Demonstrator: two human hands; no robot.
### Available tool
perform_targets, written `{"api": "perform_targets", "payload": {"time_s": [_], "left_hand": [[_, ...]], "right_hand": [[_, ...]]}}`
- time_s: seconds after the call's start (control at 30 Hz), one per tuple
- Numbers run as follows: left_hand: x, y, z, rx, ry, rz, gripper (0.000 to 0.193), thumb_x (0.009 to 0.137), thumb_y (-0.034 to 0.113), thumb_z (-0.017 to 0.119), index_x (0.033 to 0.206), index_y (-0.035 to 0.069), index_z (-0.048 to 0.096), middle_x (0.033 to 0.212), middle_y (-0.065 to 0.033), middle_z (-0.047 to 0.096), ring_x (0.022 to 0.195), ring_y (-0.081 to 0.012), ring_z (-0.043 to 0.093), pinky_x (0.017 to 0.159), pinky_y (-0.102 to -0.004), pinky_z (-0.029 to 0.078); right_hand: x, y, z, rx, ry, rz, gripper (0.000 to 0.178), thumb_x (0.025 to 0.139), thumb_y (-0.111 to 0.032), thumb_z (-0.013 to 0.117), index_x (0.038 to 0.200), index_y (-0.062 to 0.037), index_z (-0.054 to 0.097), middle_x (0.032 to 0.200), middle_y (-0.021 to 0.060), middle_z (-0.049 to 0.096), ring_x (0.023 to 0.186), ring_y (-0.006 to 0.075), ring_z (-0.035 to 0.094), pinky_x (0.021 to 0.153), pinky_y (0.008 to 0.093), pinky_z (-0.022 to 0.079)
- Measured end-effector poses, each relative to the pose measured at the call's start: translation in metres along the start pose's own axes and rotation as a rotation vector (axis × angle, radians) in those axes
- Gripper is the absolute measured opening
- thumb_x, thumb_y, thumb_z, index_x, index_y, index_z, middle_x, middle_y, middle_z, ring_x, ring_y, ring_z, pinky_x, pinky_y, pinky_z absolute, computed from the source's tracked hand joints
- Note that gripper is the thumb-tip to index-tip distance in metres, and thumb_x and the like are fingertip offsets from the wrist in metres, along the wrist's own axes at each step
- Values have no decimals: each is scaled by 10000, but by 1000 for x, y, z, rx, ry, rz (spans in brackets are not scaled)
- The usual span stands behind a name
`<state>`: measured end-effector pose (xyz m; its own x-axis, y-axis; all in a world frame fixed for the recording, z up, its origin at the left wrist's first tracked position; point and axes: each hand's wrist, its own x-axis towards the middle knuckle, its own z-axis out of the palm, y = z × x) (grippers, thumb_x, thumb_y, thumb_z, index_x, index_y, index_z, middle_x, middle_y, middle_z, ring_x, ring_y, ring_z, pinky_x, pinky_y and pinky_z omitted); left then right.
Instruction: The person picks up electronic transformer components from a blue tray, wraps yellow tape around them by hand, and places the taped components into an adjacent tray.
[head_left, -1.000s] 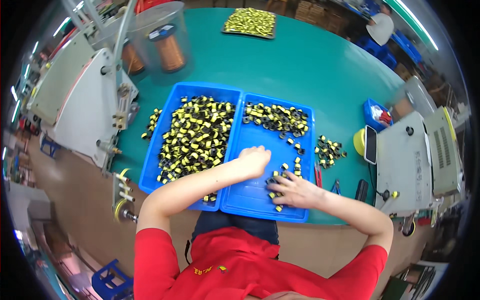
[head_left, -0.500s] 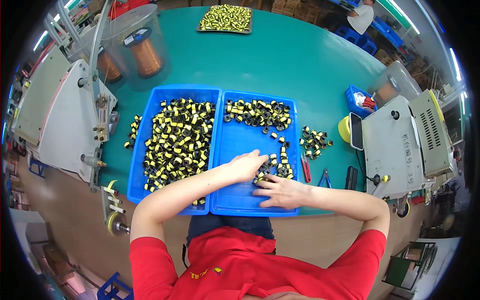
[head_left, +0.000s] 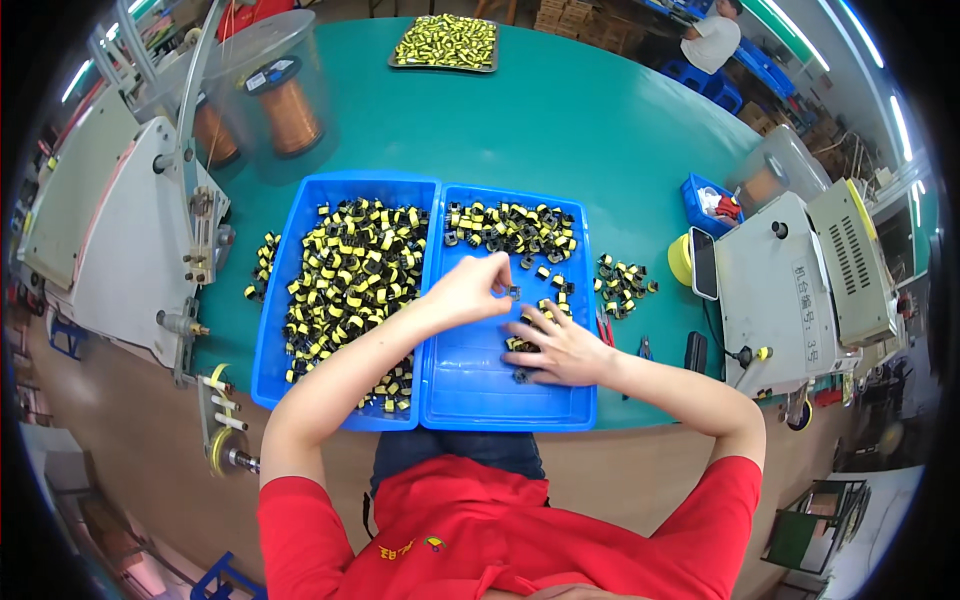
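Left hand (head_left: pixel 468 291) has lifted since the earlier frame, fingers now pinching one small yellow-and-black component (head_left: pixel 513 292) above the right blue tray (head_left: pixel 505 405), right hand (head_left: pixel 558 347) spread flat over others; parts look light, rigid, best gripped by the sides.

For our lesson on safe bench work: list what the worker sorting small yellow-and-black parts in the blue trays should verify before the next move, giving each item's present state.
1. Left hand has a part pinched over the right tray: ok, a small dark piece shows at the fingertips.
2. Right hand rests on the loose parts inside that tray: ok.
3. Bare floor free in the right tray's near half: ok.
4. Left tray sits flush beside the right one: ok.
5. All parts kept inside trays: not ok, a small pile lies on the green table.
6. Firmness of the left hand's grip: cannot tell.
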<state>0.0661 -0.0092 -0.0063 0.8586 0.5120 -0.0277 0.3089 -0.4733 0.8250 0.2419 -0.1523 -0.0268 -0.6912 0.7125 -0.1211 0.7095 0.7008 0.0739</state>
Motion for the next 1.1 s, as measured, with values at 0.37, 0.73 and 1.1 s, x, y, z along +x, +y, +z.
{"api": "perform_targets", "payload": {"time_s": [0.37, 0.73, 1.1], "left_hand": [[-48, -2, -39, -1221, -126, -24, 308, 853, 85, 625, 1133, 9, 522, 1175, -212, 564, 1037, -281, 601, 844, -317, 514], [-52, 1, -50, -1563, -107, 43, 404, 886, 96, 580, 1256, -15, 462, 1131, -148, 576, 1050, -225, 587, 883, -285, 500], [-52, 4, -29, -736, 468, 225, 303, 782, -34, 669, 1050, -26, 528, 1034, -60, 462, 963, -183, 596, 833, -275, 503]], "right_hand": [[26, -29, 19, 3, 156, 509, 383, 887, -375, 501, 1191, -143, 522, 1188, 141, 482, 1021, 342, 483, 731, 447, 450], [48, -46, 13, 50, 150, 604, 481, 842, -486, 521, 1225, -194, 517, 1186, 209, 464, 884, 354, 520, 563, 414, 511], [70, -52, 19, 90, 210, 691, 399, 828, -400, 568, 1107, -116, 538, 1072, 198, 515, 852, 329, 537, 464, 368, 522]]}}
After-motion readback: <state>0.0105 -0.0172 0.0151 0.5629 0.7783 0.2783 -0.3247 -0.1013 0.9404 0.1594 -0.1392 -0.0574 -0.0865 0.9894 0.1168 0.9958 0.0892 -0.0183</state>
